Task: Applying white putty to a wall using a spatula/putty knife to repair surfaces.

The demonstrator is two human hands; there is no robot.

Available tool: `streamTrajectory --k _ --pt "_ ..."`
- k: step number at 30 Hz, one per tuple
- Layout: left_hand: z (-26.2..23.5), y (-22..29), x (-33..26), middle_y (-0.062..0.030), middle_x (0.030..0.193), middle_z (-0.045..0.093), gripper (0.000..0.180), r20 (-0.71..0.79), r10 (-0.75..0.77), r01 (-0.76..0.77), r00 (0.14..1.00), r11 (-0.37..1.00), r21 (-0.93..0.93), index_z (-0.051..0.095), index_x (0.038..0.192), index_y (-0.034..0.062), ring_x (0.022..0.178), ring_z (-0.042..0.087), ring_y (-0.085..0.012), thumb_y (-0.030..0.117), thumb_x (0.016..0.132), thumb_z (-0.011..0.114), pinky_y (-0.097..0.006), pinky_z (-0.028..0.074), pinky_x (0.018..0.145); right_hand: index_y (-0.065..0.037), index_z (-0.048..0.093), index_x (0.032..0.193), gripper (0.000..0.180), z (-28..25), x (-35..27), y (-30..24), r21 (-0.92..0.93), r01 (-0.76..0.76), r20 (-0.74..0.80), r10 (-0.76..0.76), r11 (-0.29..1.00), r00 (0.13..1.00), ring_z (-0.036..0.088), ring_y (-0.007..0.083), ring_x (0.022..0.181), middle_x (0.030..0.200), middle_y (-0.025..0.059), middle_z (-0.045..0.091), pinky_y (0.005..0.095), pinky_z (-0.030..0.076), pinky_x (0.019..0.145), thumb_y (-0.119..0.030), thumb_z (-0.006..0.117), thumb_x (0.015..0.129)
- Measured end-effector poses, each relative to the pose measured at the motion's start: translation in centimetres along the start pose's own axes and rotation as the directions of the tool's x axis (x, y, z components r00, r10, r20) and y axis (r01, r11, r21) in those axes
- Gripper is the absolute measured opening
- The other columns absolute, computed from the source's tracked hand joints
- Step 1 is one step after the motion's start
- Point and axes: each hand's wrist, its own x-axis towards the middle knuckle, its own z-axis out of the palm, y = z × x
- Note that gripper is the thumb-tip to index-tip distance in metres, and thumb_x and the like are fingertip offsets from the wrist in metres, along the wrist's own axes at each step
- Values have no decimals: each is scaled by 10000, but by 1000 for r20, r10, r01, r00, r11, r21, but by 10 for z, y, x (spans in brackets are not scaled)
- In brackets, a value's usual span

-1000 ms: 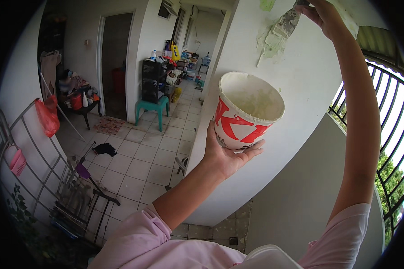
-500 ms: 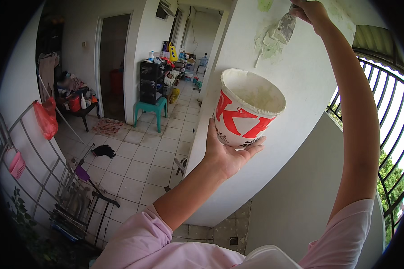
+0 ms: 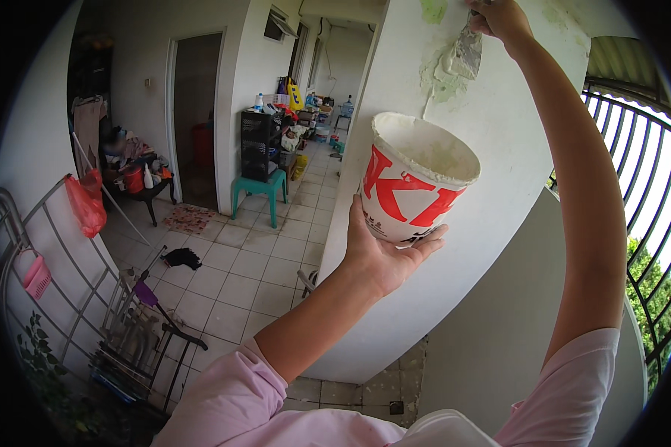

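Note:
My left hand [image 3: 384, 257] cups the bottom of a white paper bucket [image 3: 414, 179] with red markings, holding it upright at chest height; pale filler coats its inside. My right hand [image 3: 499, 16] reaches up high and grips a putty knife [image 3: 466, 54], its blade loaded with filler and pressed flat on the white pillar [image 3: 499, 127]. Under the blade the pillar shows a greenish bare patch [image 3: 440, 78] smeared with fresh filler. Another green patch [image 3: 432, 9] sits at the top edge.
A tiled corridor [image 3: 231, 276] runs back past a green plastic stool [image 3: 261, 190], a black shelf unit [image 3: 261, 145] and cluttered tables. A metal drying rack [image 3: 74, 298] with a red bag stands at left. A black window grille [image 3: 641, 186] curves along the right.
My right hand has drawn the putty knife slightly up and right across the patch. The bucket has stayed at about the same height in my left hand.

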Motion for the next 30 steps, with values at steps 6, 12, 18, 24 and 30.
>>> streamTrajectory --k 6,12,18,24,30 --pt "0 2 0 -230 1604 203 807 10 18 -18 1000 1000 25 149 1590 83 1432 298 -517 609 1015 358 -607 275 1209 23 675 882 260 -4 2 5 76 73 50 -76 994 996 663 186 644 788 98 678 331 579 628 -225 720 948" --pt "3 1 0 -229 1605 202 804 -6 17 -17 1000 999 30 146 1590 80 1432 299 -516 603 1017 359 -610 276 1208 45 684 879 287 -18 -2 -7 -53 99 94 -94 994 991 690 208 658 798 129 695 341 585 596 -234 722 930" --pt "7 -4 1 -228 1606 197 821 -41 39 -39 998 999 7 139 1592 80 1436 292 -513 616 1013 367 -611 270 1210 51 687 895 324 -31 -2 -16 -114 191 114 -178 975 977 696 210 665 794 139 694 348 566 575 -271 704 933" --pt "1 -3 1 -234 1607 188 833 -7 31 -31 1000 1000 2 131 1592 76 1437 287 -514 623 1010 368 -614 276 1207 39 671 895 317 -26 5 -11 -37 195 60 -193 980 979 655 195 652 767 124 668 342 538 584 -273 685 947" --pt "4 -6 2 -236 1604 197 836 -43 52 -52 998 999 -3 146 1589 69 1435 292 -514 623 1007 378 -617 282 1203 35 663 878 329 -34 -2 -8 35 241 16 -241 970 970 627 177 617 744 109 653 332 513 556 -284 664 963"
